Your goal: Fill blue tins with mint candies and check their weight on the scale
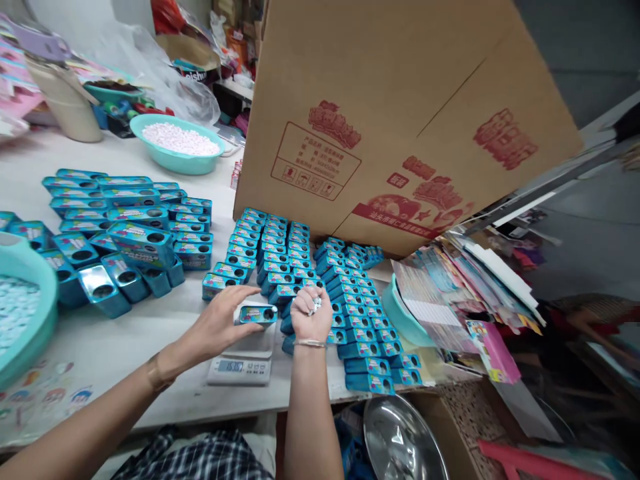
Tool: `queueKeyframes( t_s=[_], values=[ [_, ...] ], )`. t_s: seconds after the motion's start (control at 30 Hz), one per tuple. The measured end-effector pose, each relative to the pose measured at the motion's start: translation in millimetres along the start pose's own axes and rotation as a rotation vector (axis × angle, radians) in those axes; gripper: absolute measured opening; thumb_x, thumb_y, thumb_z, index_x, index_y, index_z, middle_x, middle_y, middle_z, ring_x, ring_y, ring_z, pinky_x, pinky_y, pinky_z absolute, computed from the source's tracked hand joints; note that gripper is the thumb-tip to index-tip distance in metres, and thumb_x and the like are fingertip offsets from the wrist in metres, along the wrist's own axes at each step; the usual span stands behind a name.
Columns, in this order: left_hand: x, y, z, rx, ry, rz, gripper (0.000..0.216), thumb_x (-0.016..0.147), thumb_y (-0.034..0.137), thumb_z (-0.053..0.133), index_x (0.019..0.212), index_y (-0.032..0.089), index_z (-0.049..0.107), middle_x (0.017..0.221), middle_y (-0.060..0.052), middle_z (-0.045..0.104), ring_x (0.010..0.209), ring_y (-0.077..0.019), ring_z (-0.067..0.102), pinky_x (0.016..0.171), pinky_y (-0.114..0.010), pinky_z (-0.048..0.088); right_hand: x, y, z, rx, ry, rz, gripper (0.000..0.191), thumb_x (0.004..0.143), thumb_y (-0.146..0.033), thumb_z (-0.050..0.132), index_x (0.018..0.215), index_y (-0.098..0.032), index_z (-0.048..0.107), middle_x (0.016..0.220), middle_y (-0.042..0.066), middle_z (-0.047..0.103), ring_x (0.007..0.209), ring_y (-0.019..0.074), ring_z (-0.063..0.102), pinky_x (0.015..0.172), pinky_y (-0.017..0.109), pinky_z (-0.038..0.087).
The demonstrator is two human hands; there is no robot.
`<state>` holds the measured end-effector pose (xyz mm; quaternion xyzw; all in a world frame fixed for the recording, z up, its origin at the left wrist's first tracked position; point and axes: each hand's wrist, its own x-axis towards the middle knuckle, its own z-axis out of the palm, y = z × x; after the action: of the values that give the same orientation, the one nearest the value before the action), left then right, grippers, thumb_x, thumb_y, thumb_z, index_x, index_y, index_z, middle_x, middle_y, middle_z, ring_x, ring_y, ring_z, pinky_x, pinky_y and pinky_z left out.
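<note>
My left hand (220, 321) grips a small blue box (258, 314) with a round hole in its top, holding it on a small white digital scale (241, 361). My right hand (311, 313) is closed in a fist around several small white candies (315, 305), just right of the box. Rows of the same blue boxes (350, 300) lie close behind and to the right of both hands. A looser pile of blue boxes (125, 240) lies to the left.
A large cardboard carton (400, 113) stands behind the rows. A teal bowl of white candies (177, 143) sits at the back, another teal bowl (30, 307) at the left edge. Printed sheets (450, 293) are stacked right. A steel bowl (400, 440) sits below the table edge.
</note>
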<state>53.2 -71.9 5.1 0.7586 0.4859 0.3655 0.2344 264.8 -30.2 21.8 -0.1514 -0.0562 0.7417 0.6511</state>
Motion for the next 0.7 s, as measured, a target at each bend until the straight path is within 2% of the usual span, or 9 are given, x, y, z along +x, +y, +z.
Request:
queueKeyframes(
  t_s=[0.17,0.3,0.47,0.6,0.7],
  values=[
    [-9.2,-8.2,-29.5,0.014,0.08,-0.088,0.055,0.083,0.056,0.061,0.128,0.026,0.053,0.129,-0.007,0.06,0.12,-0.0265,0.055,0.103,-0.043,0.045,-14.0,-21.1,3.7,0.01,-0.017,-0.066,0.02,0.086,-0.017,0.048,0.07,-0.021,0.037,0.059,-0.01,0.039,0.041,0.0032,0.033,0.038,0.014,0.028],
    [-5.1,-7.1,-36.7,-0.006,0.089,-0.108,0.051,0.086,0.055,0.058,0.127,0.025,0.054,0.127,-0.007,0.062,0.118,-0.0254,0.057,0.1,-0.041,0.047,-23.0,-29.0,2.8,-0.038,-0.007,-0.113,0.021,0.086,-0.014,0.047,0.069,-0.021,0.036,0.059,-0.01,0.036,0.041,0.0031,0.031,0.039,0.013,0.028],
    [11.9,1.9,-22.8,0.073,0.041,0.025,0.041,0.09,0.049,0.053,0.122,0.025,0.06,0.119,-0.007,0.065,0.111,-0.024,0.059,0.097,-0.039,0.046,-24.4,-23.8,-4.8,-0.069,0.016,-0.126,0.019,0.085,-0.019,0.05,0.07,-0.021,0.038,0.06,-0.01,0.036,0.042,0.0034,0.031,0.039,0.013,0.028],
    [26.1,10.3,-5.5,0.23,-0.081,0.153,0.03,0.093,0.04,0.049,0.114,0.026,0.066,0.105,-0.006,0.067,0.098,-0.0234,0.059,0.09,-0.04,0.044,-23.1,-17.0,-8.6,-0.072,0.045,-0.107,0.019,0.083,-0.019,0.053,0.07,-0.021,0.039,0.06,-0.009,0.039,0.044,0.0038,0.032,0.04,0.013,0.029],
    [34.1,16.5,4.2,0.332,-0.162,0.22,0.025,0.093,0.033,0.049,0.109,0.027,0.068,0.099,-0.005,0.065,0.094,-0.0225,0.057,0.096,-0.046,0.038,-23.7,-15.1,-8.8,-0.018,0.081,-0.073,0.019,0.083,-0.019,0.052,0.07,-0.021,0.038,0.06,-0.009,0.04,0.044,0.0038,0.032,0.04,0.013,0.029]
  ],
)
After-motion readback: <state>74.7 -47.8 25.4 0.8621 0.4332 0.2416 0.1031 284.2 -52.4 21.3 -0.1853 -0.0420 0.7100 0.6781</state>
